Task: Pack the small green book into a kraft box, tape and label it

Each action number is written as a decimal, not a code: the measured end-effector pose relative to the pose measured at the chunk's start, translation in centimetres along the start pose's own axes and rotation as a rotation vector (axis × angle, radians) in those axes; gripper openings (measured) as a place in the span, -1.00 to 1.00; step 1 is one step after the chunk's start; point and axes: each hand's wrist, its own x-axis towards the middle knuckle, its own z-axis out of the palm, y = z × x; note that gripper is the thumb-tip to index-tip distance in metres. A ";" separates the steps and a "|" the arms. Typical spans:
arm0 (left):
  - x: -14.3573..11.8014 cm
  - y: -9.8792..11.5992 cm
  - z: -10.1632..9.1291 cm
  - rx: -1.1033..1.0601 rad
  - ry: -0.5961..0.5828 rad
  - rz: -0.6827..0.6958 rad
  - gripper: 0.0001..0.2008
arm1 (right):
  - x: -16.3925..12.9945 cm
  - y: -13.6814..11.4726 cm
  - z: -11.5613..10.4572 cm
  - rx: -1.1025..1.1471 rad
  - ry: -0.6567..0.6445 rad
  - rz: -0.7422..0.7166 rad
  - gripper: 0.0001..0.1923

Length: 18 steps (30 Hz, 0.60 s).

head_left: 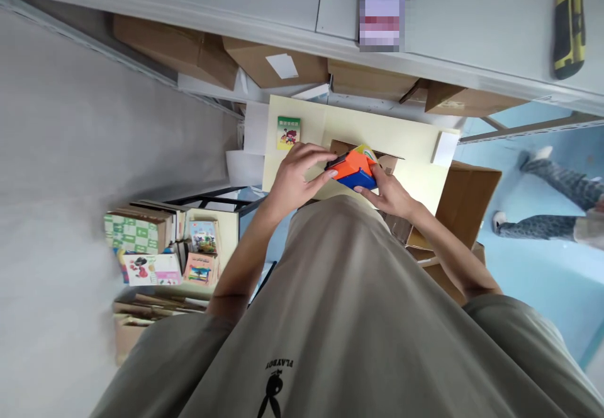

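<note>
Seen from above, looking down over a grey-green shirt (349, 317). Both hands raised in front of the chest, over the pale yellow desk (415, 141). Left hand (295, 175) on the left side of an orange and blue box (355, 169), fingers spread and curved, fingertips touching the orange top and the near left edge. Right hand (389, 192) on the right side of the same box, fingers wrapped under the blue lower part, thumb near the right corner. Box thus held between the two hands, tilted a little, orange face up, blue face toward the body, a yellow-green strip showing at its far edge. Directly behind the box, an open brown carton (389, 161) on the desk, its flaps visible just beyond the fingers; cannot tell whether the box touches it.

Further on the desk, a small green booklet (288, 132) lying flat, well apart from the hands, to the left. A white sheet (444, 148) at the right corner of the desk.

Beyond the desk, several cardboard boxes (274, 62) along the grey wall. A yellow and black tool (569, 24) hanging high on the right.

On the left, lower down, a shelf with stacked books (155, 248), many coloured covers. On the right, a large brown box (465, 204) beside the desk, and on the blue floor the legs of another person (552, 197) in patterned trousers, well apart.
</note>
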 end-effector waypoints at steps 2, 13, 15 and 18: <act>-0.4 -0.2 0.2 -0.005 -0.008 -0.011 -0.57 | -0.3 0.1 -0.4 -0.019 -0.043 -0.005 -0.16; -2.2 -2.3 1.8 -0.077 -0.021 -0.125 -0.52 | -0.4 0.4 -1.5 -0.180 -0.187 0.032 -0.03; -2.5 -2.1 1.9 -0.071 0.017 -0.145 -0.49 | -0.4 0.1 -1.7 -0.190 -0.170 0.024 -0.04; -2.9 -1.6 1.8 -0.067 0.094 -0.143 -0.46 | -0.4 -0.6 -1.8 -0.202 -0.144 0.027 -0.05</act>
